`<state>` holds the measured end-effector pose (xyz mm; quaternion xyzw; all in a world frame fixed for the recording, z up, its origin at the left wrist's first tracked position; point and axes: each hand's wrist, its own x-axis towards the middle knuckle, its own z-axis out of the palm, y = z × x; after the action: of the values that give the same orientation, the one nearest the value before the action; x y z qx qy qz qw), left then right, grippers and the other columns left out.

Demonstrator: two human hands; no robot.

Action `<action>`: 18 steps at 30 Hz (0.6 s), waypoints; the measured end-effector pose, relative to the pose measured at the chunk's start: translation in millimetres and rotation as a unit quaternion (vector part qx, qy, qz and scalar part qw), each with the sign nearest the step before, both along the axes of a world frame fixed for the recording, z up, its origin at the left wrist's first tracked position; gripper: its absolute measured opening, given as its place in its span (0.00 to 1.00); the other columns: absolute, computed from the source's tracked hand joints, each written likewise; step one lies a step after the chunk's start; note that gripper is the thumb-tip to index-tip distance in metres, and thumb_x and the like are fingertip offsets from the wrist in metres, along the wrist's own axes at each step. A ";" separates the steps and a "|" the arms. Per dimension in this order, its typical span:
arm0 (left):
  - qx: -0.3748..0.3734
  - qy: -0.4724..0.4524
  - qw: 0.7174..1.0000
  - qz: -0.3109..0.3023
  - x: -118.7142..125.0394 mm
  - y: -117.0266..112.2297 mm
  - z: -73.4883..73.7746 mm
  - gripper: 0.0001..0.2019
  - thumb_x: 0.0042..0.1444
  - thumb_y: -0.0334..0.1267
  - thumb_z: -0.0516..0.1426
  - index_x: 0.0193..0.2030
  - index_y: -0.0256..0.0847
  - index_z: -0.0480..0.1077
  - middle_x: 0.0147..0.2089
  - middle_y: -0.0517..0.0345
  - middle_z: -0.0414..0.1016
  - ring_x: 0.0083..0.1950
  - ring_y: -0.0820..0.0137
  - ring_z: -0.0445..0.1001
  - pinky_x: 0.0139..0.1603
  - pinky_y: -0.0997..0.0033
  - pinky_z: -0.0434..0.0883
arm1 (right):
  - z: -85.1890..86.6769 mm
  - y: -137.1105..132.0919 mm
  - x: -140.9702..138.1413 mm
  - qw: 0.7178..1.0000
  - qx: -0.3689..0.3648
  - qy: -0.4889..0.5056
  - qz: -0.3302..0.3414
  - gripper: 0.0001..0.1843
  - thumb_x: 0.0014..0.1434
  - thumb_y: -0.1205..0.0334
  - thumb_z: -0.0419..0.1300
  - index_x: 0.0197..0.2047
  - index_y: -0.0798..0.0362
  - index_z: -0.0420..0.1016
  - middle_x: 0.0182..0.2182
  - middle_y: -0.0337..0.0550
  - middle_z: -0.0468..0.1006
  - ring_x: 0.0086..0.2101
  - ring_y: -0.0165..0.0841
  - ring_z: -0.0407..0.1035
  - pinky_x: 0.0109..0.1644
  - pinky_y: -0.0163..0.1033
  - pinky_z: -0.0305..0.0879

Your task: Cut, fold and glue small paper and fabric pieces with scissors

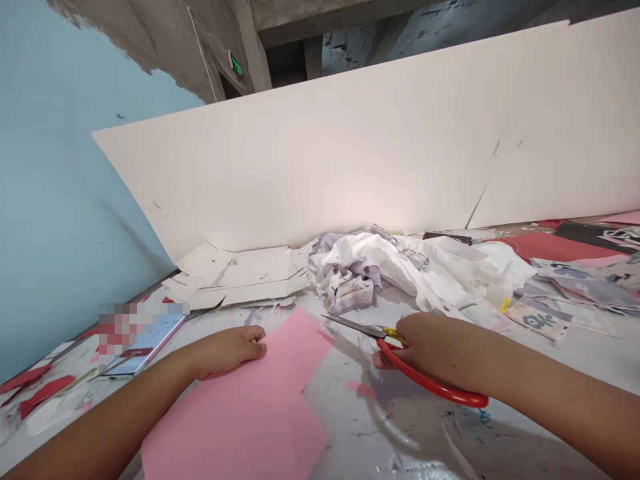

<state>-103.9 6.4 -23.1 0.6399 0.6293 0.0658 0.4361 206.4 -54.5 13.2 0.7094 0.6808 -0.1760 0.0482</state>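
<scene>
A pink sheet of paper (260,407) lies on the white table in front of me. My left hand (227,350) rests on the sheet's upper left part, fingers curled and pinching its edge. My right hand (435,347) is closed around the red handles of a pair of scissors (400,363), whose metal blades point left toward the pink sheet's top corner and appear nearly closed. A small pink scrap (361,389) lies just below the scissors.
A heap of crumpled white and printed paper (400,270) sits behind the scissors. Flat white card pieces (240,277) lie at the back left. A phone (147,343) lies left of my hand. A large white board (375,147) leans behind. Red scraps (43,393) lie at far left.
</scene>
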 end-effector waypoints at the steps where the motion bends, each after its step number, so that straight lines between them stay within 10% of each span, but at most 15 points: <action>1: -0.021 -0.010 1.000 -0.011 -1.0 0.5 -4.0 0.11 0.43 0.47 0.54 0.25 0.43 0.60 0.22 0.65 0.57 0.18 0.76 0.52 0.18 0.77 0.51 | 0.2 0.2 0.4 1.000 0.003 0.001 -0.004 0.24 0.46 0.39 0.48 0.16 0.52 0.59 0.15 0.41 0.65 0.15 0.29 0.56 0.20 0.37 0.48; 18: -0.017 -0.078 0.997 0.014 0.7 11.9 4.1 0.14 0.41 0.51 0.56 0.27 0.42 0.65 0.27 0.61 0.69 0.27 0.69 0.68 0.25 0.74 0.63 | -13.2 6.3 1.9 1.000 0.007 -0.018 0.022 0.27 0.46 0.36 0.46 0.17 0.53 0.62 0.15 0.43 0.67 0.17 0.33 0.61 0.20 0.37 0.49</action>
<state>-103.2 18.2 -19.0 0.6166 0.6031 0.1108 0.4938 208.2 -48.2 0.0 0.6975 0.6967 -0.1568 0.0597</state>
